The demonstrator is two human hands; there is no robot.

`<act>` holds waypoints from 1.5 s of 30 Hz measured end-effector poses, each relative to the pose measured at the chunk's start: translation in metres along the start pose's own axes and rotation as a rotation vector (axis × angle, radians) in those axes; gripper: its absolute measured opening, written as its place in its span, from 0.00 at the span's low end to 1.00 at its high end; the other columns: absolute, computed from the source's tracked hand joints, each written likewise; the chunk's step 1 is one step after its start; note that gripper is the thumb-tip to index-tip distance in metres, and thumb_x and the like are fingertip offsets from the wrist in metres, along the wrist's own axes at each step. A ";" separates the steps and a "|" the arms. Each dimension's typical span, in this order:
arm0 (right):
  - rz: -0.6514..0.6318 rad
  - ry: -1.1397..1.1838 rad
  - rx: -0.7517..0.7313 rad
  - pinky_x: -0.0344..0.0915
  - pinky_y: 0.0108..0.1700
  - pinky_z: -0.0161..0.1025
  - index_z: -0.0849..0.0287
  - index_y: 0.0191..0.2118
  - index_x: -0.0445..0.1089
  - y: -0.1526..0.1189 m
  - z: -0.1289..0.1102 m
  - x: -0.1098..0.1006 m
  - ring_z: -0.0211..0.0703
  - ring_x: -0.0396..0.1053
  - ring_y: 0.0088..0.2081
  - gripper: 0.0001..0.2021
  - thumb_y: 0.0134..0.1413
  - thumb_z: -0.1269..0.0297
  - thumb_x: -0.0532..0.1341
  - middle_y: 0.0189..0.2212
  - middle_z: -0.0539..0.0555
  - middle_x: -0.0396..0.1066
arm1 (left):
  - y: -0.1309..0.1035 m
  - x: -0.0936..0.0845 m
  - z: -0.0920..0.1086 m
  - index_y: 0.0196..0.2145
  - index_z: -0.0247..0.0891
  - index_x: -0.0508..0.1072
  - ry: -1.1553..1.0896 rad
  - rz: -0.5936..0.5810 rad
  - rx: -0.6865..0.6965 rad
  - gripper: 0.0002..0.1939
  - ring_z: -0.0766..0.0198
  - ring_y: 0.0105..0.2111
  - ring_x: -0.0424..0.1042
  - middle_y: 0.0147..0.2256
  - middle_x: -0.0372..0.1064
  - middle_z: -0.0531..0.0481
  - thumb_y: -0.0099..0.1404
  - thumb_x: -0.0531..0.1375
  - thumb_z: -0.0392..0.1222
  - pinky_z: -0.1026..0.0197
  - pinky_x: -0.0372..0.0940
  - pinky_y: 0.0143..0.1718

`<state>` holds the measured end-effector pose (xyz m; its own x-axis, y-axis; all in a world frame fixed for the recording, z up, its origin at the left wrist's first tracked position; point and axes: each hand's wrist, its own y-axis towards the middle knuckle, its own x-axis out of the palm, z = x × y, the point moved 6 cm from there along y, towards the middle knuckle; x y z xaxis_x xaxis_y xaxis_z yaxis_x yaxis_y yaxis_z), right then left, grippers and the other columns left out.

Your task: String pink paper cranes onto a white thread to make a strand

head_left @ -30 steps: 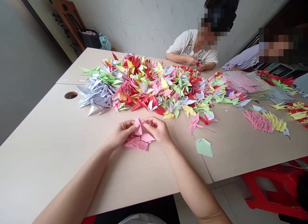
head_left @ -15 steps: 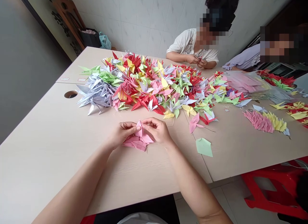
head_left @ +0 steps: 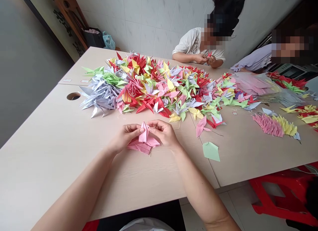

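Between my two hands is a folded pink paper piece (head_left: 143,133), its narrow tip upward. My left hand (head_left: 128,135) pinches its left side with the thumb in front. On its right side, my right hand (head_left: 162,133) grips the edge between thumb and fingers. Just below and behind it, other pink folded papers (head_left: 140,147) lie on the table (head_left: 139,181). A large heap of folded paper cranes (head_left: 154,88) in red, pink, yellow, green and pale lilac spreads beyond my hands.
A green paper (head_left: 211,151) and a pink crane (head_left: 201,125) lie to the right. Pink and yellow stacks (head_left: 269,125) sit farther right. Across the table, a person (head_left: 190,47) holds red paper; another person (head_left: 255,57) is beside them. A red stool (head_left: 275,191) stands lower right.
The pink piece between my hands now shows a broader, flatter face toward me. Across the table, the person's hands have risen slightly, and more red paper shows in them.
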<state>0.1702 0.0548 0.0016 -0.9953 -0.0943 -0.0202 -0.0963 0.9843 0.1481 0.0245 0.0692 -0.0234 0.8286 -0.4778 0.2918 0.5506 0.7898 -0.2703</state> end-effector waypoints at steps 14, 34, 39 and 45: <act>0.007 -0.246 -0.083 0.62 0.30 0.32 0.59 0.33 0.72 -0.003 -0.008 0.000 0.35 0.65 0.27 0.05 0.53 0.64 0.62 0.28 0.49 0.72 | -0.003 0.004 0.001 0.31 0.34 0.76 0.025 -0.071 -0.027 0.15 0.69 0.25 0.68 0.26 0.72 0.51 0.57 0.67 0.50 0.68 0.62 0.27; 0.006 -0.373 -0.218 0.60 0.30 0.32 0.58 0.33 0.70 -0.005 -0.015 0.007 0.32 0.61 0.25 0.04 0.56 0.66 0.59 0.29 0.48 0.72 | 0.000 0.005 0.003 0.31 0.34 0.76 0.055 0.030 0.070 0.15 0.68 0.26 0.69 0.27 0.73 0.52 0.53 0.69 0.50 0.67 0.63 0.29; 0.005 -0.383 -0.192 0.60 0.30 0.33 0.57 0.34 0.71 -0.005 -0.013 0.006 0.33 0.61 0.24 0.04 0.56 0.65 0.59 0.29 0.48 0.72 | 0.000 0.004 0.002 0.30 0.35 0.76 0.012 0.039 0.067 0.13 0.69 0.25 0.68 0.26 0.72 0.53 0.53 0.69 0.48 0.68 0.63 0.27; 0.008 -0.437 -0.206 0.60 0.30 0.34 0.56 0.33 0.69 -0.005 -0.014 0.007 0.34 0.60 0.24 0.03 0.55 0.65 0.58 0.30 0.48 0.71 | 0.000 0.002 0.001 0.31 0.35 0.77 0.030 0.077 0.055 0.14 0.66 0.25 0.70 0.27 0.74 0.51 0.52 0.69 0.49 0.66 0.63 0.26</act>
<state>0.1638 0.0469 0.0144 -0.9046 0.0281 -0.4253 -0.1318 0.9304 0.3420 0.0261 0.0687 -0.0221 0.8715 -0.4254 0.2442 0.4793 0.8442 -0.2401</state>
